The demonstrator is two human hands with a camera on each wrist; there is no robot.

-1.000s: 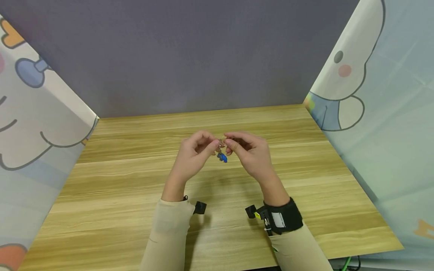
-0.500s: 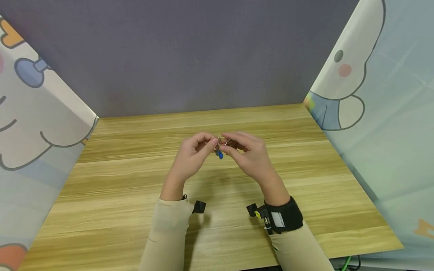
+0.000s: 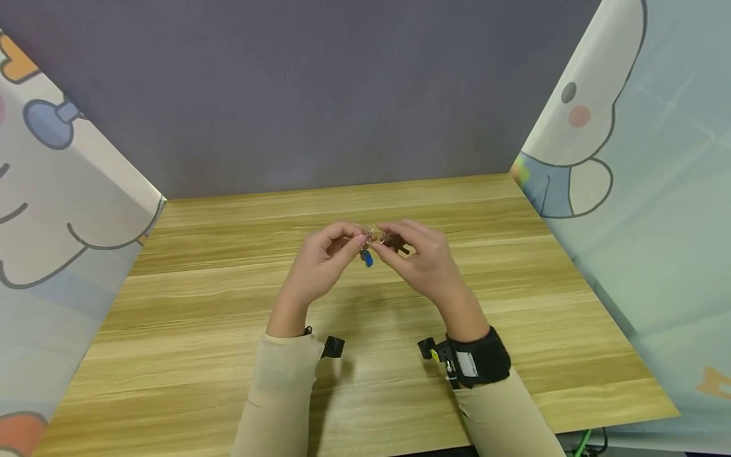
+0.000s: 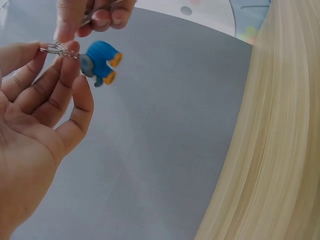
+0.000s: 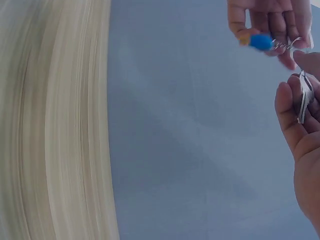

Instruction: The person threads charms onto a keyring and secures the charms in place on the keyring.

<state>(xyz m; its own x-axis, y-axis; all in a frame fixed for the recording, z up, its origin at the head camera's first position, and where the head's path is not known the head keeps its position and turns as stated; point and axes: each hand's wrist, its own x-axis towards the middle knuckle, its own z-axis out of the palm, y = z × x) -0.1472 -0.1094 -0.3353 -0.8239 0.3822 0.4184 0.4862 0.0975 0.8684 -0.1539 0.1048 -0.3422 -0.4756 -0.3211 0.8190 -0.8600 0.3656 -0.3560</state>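
Above the table, my left hand (image 3: pixel 320 265) pinches the metal clasp end of a keychain (image 4: pixel 101 57) between thumb and fingers. A small chain links it to a blue figure with yellow-orange feet, which dangles below the fingertips in the head view. My right hand (image 3: pixel 427 260) pinches a metal key ring (image 3: pixel 377 235) from the other side, its fingertips close to the left ones. Keys (image 5: pixel 305 100) on that ring lie against the right fingers, partly covered by them. Thumbs and fingertips hide where the clasp and ring meet.
Both hands are over a wood-grain table (image 3: pixel 200 304). A grey panel (image 3: pixel 342 95) rises along its far edge, and cartoon-printed sheets (image 3: pixel 657 222) stand at both sides. Black straps with small cameras (image 3: pixel 476 362) sit at the wrists.
The ring has come into clearer view between the fingertips, and the keys now show beside the right fingers. The blue figure has swung slightly left and up. Both hands have barely moved.
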